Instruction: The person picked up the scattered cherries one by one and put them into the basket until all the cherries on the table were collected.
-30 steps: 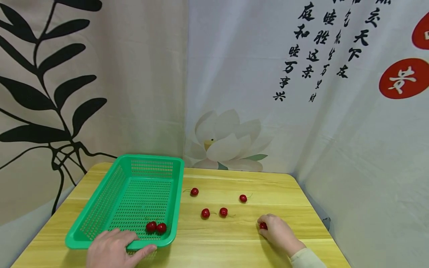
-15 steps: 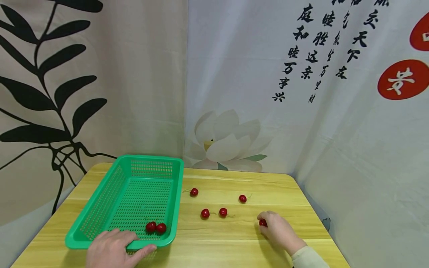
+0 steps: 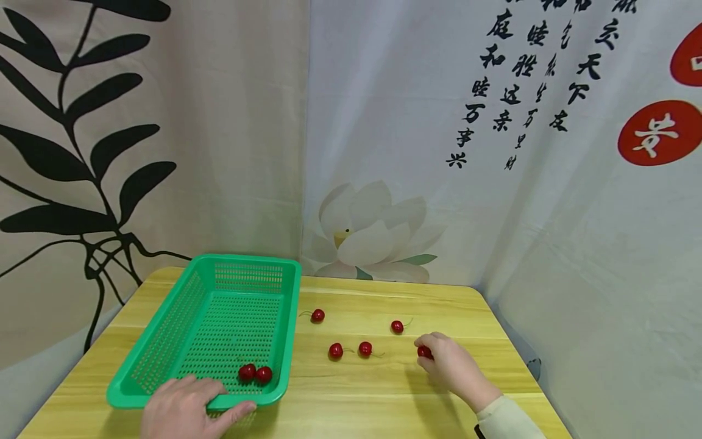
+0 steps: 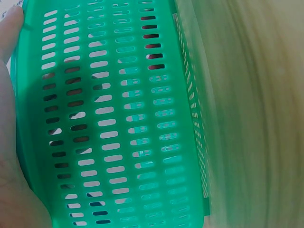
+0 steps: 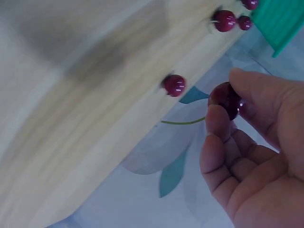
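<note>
Thumb and fingers of my right hand [image 3: 452, 369] pinch a dark red cherry [image 5: 224, 99], its thin green stem pointing away in the right wrist view. That cherry appears raised off the table, with the hand's shadow below it. My left hand [image 3: 183, 407] grips the near rim of a green plastic basket [image 3: 294, 323], its fingers over the edge and thumb along the outside. Two cherries [image 3: 247, 372] lie together inside the basket near that rim. In the left wrist view, the slotted basket wall [image 4: 111, 114] fills most of the picture, with red showing through some slots.
Several stemmed cherries lie on the wooden table [image 3: 351, 402] right of the basket: one at the back [image 3: 317, 316], two side by side [image 3: 365, 349], and another [image 3: 397, 327] closest to my right hand. A printed curtain [image 3: 384, 122] hangs behind the table.
My right hand has risen from the table with the cherry in its fingers and shifted slightly left and away. The left hand and basket have stayed put.
</note>
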`<action>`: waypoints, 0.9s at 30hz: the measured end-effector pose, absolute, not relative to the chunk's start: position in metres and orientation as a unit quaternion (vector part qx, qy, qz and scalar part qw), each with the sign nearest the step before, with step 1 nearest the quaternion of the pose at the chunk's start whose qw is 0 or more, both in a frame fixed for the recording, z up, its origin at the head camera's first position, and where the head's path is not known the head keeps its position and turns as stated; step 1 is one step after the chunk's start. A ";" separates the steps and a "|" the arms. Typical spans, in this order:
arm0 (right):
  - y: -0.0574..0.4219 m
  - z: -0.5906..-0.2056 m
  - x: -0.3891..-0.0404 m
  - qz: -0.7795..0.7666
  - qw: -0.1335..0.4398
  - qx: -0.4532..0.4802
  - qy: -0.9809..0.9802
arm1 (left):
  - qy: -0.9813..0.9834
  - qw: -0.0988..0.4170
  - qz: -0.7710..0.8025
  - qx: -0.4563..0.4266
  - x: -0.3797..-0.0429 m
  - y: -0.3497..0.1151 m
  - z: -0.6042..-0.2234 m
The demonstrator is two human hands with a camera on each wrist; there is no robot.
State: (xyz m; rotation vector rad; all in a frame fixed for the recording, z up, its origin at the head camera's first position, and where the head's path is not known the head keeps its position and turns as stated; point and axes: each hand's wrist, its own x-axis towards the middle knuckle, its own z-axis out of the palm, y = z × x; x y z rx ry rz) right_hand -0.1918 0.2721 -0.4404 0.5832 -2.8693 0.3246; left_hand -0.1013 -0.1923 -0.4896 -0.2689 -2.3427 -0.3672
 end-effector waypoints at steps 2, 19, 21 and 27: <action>0.268 -0.435 -0.191 0.107 0.106 0.207 -0.967 | -0.910 0.374 -0.143 -0.107 -0.102 -0.192 -0.490; 0.183 -0.377 -0.185 0.191 0.190 0.331 -0.904 | -0.909 0.377 -0.139 -0.114 -0.104 -0.194 -0.492; 0.171 -0.372 -0.186 0.210 0.207 0.346 -0.891 | -0.909 0.376 -0.141 -0.114 -0.104 -0.194 -0.492; 0.136 -0.361 -0.189 0.254 0.248 0.385 -0.852 | -0.904 0.386 -0.143 -0.117 -0.104 -0.194 -0.491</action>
